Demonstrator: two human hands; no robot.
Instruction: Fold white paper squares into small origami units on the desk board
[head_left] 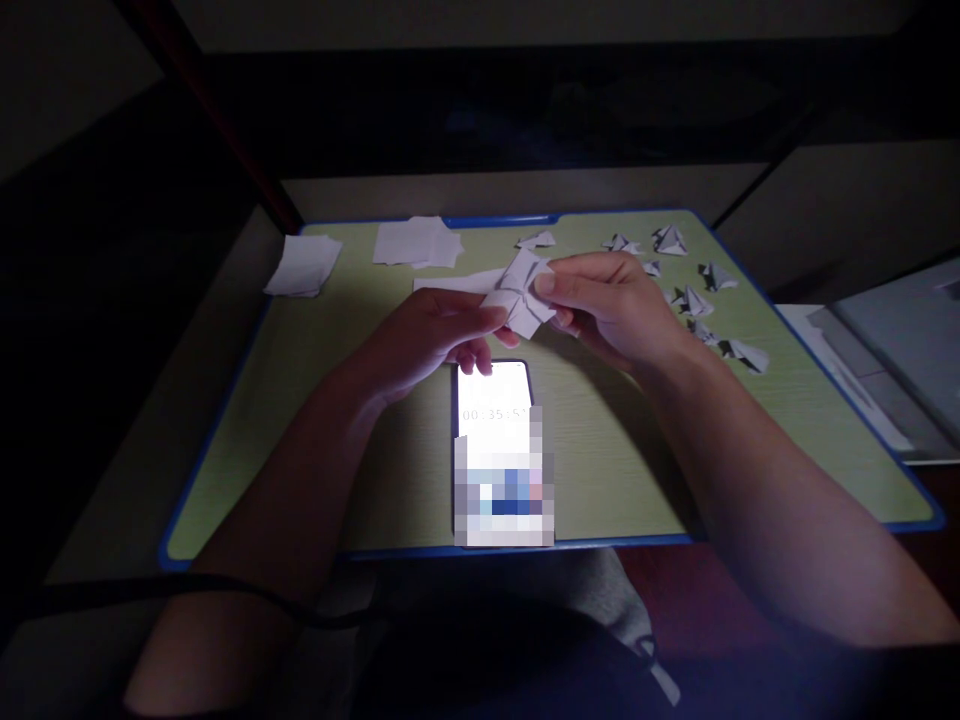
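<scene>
Both my hands hold a partly folded white paper piece (521, 290) above a small green table (315, 400) with a blue rim. My left hand (435, 335) pinches its left side with fingers closed. My right hand (611, 305) grips the right side, thumb pressed on the paper. A lit phone (495, 440) showing a timer lies on the table just below the hands.
Flat white paper sheets lie at the far left (304, 265) and far middle (416, 242) of the table. Several small folded paper shapes (694, 300) are scattered at the far right. A grey surface (892, 340) sits to the right. The room is dark.
</scene>
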